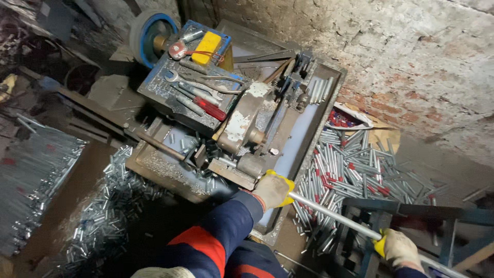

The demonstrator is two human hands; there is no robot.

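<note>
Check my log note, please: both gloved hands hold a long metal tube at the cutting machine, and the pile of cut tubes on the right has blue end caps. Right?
Not quite. In the head view the left hand and right hand do hold the metal tube at the cutting machine, but the pile of cut tubes has red end caps, not blue.

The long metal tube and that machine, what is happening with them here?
A person in work gloves holds a long metal tube with both hands. The left hand grips it near the cutting machine, the right hand grips it further back. Heaps of short cut tubes lie on the floor on both sides. Wrenches and a screwdriver rest on top of the machine.
</note>
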